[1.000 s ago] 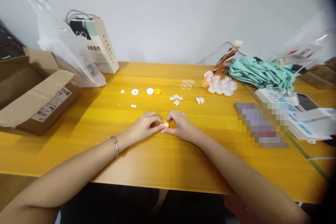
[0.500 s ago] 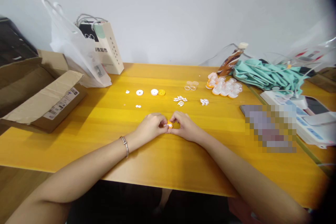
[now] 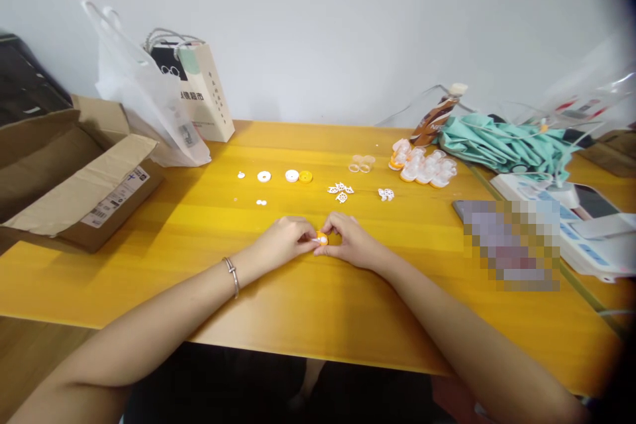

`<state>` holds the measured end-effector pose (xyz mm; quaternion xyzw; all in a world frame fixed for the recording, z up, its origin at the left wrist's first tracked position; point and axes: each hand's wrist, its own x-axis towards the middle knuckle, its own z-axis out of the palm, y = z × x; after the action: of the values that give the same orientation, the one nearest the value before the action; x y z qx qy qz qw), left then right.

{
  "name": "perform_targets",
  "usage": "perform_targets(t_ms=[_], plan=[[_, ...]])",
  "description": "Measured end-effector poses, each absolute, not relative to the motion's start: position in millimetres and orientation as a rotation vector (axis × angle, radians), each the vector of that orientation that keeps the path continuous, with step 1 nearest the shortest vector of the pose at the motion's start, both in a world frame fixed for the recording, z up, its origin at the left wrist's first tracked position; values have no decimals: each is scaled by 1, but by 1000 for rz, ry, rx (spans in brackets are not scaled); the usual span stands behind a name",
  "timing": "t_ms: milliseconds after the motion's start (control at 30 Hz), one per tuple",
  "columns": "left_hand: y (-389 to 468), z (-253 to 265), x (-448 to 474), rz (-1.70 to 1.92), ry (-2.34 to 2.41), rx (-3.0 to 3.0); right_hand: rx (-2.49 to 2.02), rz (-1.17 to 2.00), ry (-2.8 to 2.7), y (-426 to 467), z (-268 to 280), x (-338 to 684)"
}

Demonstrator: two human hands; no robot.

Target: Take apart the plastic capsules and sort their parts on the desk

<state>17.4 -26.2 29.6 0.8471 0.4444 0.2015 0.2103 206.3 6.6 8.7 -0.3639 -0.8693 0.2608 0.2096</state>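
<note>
Both hands meet over the near middle of the table, around a small round orange-and-white plastic part [image 3: 322,239]. My left hand [image 3: 285,236] pinches at its left side, where a bit of white shows by the fingertips. My right hand [image 3: 352,242] curls round the other side, thumb and fingers gripping it. Fingers hide some of the part. Beyond them lie white lattice-like pieces [image 3: 341,189] and a cluster of small white pieces [image 3: 385,194]. Farther left are a white disc [image 3: 264,176], another white disc [image 3: 292,175] and a yellow disc [image 3: 305,176].
Clear rings [image 3: 362,163] and several clear-topped orange pieces [image 3: 428,167] stand at the back right, before a brown bottle [image 3: 437,116] and green fabric [image 3: 507,142]. A power strip [image 3: 586,245] is at right. An open cardboard box [image 3: 124,199] and bags [image 3: 213,93] occupy the left.
The hands stay together on the orange-and-white part, with only a slight shift of the fingers around it. The other pieces on the table lie as before.
</note>
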Motion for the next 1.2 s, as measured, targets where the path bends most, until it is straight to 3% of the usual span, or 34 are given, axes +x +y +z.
perform_targets(t_ms=[233,567,867,1200], plan=[[-25,35,22,544,1362,2257,-1011,708,-2403,6,7,205],[-31,28,24,396,1402,2704,-1017,702,-2397,6,8,203],[-16,29,-11,637,1474,2704,-1039,717,-2376,6,6,206],[6,21,-24,286,1615,2874,-1045,759,-2381,5,11,206]])
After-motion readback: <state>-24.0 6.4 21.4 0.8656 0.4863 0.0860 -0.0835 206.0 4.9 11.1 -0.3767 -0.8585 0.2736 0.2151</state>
